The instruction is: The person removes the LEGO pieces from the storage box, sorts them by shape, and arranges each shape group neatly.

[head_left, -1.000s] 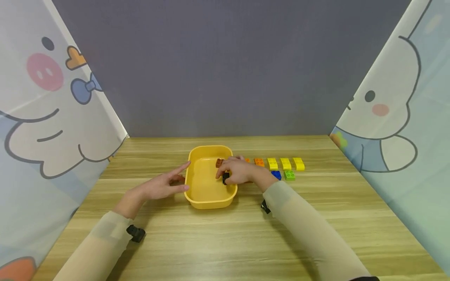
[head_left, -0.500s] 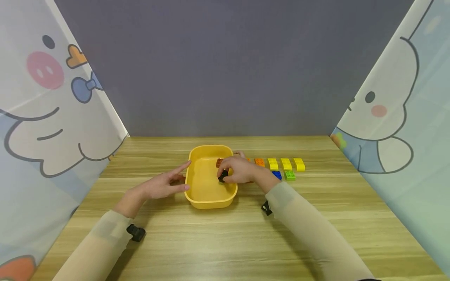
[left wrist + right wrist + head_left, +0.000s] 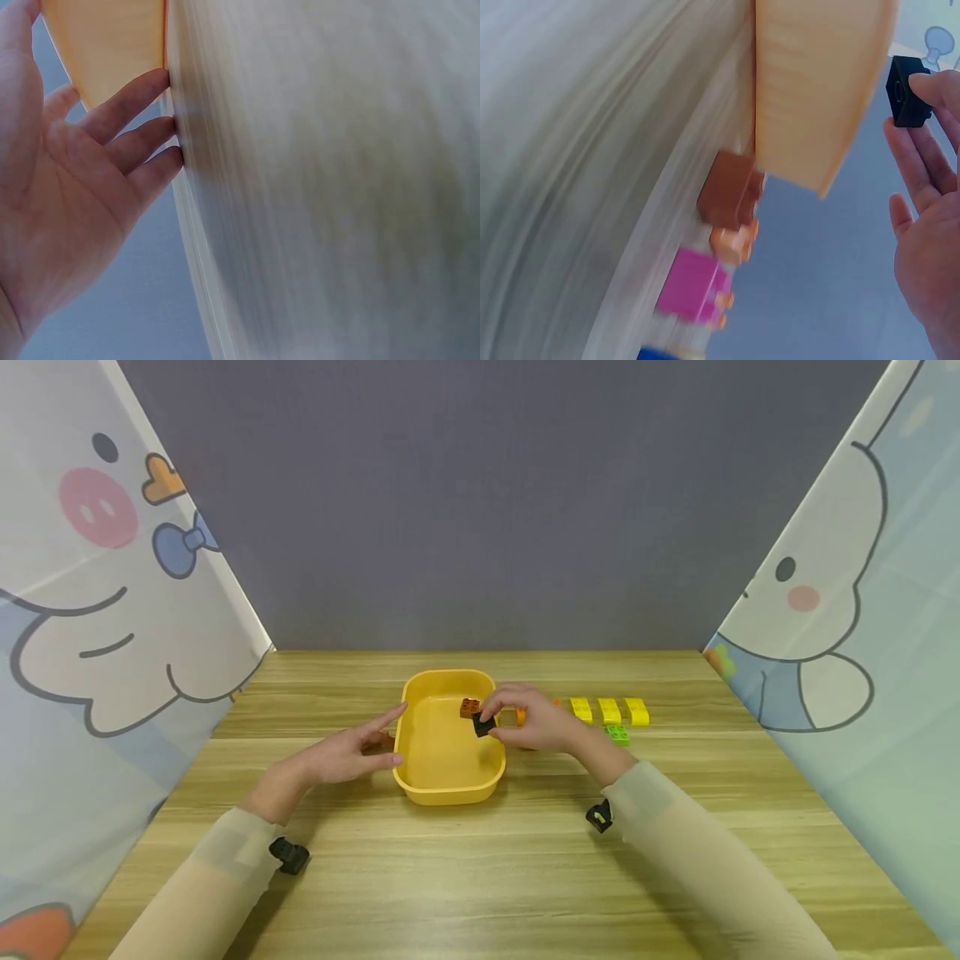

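Observation:
My right hand [image 3: 534, 718] pinches a small black toy brick [image 3: 483, 724] between thumb and fingertips, near the right rim of a yellow bin [image 3: 450, 797]. In the right wrist view the black brick [image 3: 908, 91] is held up above the bin's wall [image 3: 817, 90]. A brown brick [image 3: 469, 707] lies inside the bin, just behind the black one. At the bin's left side, my left hand [image 3: 333, 760] rests its thumb and index finger against the wall, fingers spread and fairly straight. The left wrist view shows the left hand [image 3: 82, 165] with its palm towards the camera, its lower fingertips at the tabletop.
Right of the bin, yellow bricks [image 3: 609, 711] stand in a row with a green brick [image 3: 617, 734] in front. The right wrist view shows a brown brick [image 3: 729, 189], an orange one [image 3: 731, 244], a magenta one [image 3: 690, 283] and a blue one [image 3: 656, 354] on the wooden table.
My right hand has taken the black brick up from inside the bin and moved slightly right and away, towards the right rim. The left hand stays at the bin's left wall.

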Tool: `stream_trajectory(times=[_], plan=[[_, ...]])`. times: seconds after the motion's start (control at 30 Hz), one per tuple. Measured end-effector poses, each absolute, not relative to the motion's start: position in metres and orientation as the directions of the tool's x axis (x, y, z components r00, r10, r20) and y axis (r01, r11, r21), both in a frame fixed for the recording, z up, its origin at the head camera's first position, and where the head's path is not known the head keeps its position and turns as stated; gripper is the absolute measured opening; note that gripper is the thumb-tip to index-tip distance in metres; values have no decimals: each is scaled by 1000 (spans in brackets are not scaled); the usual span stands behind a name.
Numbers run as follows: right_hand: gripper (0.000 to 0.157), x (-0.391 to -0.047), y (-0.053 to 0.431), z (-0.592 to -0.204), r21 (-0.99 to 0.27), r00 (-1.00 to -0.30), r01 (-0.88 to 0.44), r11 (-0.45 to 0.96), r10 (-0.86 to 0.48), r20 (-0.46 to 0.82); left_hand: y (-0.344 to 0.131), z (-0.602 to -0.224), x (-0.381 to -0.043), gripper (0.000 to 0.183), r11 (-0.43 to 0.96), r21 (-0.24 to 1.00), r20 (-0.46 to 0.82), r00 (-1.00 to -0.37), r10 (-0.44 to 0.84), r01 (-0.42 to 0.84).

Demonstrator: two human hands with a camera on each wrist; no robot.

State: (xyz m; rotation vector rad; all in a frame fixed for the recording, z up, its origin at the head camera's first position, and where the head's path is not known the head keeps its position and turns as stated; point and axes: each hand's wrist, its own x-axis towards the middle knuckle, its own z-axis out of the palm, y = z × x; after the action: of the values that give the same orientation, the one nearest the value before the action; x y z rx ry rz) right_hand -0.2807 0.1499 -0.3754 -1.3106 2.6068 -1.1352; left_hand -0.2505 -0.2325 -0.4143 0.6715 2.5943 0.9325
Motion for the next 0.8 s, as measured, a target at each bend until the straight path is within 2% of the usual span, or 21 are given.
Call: stream_trajectory(times=[0.27,0.63,0.8], plan=[[22,-269,195,-370,-637,-766,-595,490,-585,267,-233,-416,-252,94,689,655,-136,-849,511,310],[21,-266,258,-380,-600,-824,-549,582,-497,273,-232,-415,-251,94,683,654,-125,-843,523,327],[19,-264,294,-390,-622,-867,-481,617,-438,236,-231,-415,-252,94,672,660,-114,-839,532,336]])
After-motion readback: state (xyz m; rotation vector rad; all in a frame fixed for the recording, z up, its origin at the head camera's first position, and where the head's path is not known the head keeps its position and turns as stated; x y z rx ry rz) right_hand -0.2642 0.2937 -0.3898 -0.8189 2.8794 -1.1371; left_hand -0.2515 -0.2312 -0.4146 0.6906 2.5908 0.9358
